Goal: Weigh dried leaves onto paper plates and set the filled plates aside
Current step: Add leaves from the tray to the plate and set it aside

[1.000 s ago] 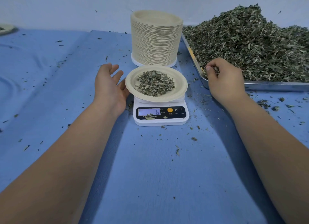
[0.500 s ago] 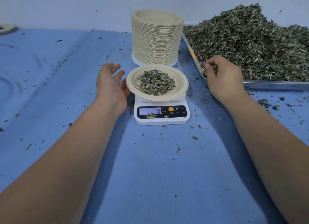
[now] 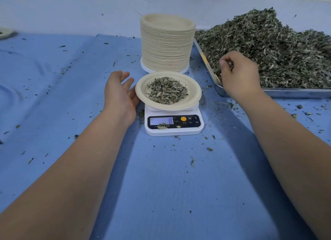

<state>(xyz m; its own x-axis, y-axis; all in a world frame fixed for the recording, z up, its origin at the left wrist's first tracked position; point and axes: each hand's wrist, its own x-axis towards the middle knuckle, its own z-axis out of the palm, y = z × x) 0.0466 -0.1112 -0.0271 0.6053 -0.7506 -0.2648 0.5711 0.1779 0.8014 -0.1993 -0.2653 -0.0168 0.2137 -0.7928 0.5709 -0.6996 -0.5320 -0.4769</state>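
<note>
**Q:** How many plates do you count from where you stand?
**A:** One paper plate (image 3: 141, 94) sits on top of the scale (image 3: 173, 129) and carries one portion of leaves (image 3: 166, 90). Just behind it stands one tall stack of plates (image 3: 167, 44), too many to count. One further plate (image 3: 5, 32) lies far off, cut by the left edge.

**Q:** And the rest of the apparatus?
**A:** There is one white scale, its display reading 8, on one blue cloth (image 3: 161, 186). At the right, one metal tray (image 3: 295, 93) holds one heap of leaves (image 3: 268, 48). Leaf crumbs lie scattered over the cloth, uncounted.

**Q:** The two hands?
**A:** The left hand (image 3: 120, 96) has its fingers straight and slightly spread, with the palm turned to the plate's left rim. It is right beside the rim, but I cannot tell whether it touches. The right hand (image 3: 240, 76) is over the tray's near-left corner with its fingers curled, pinching a few leaves of the heap against the thumb
</note>
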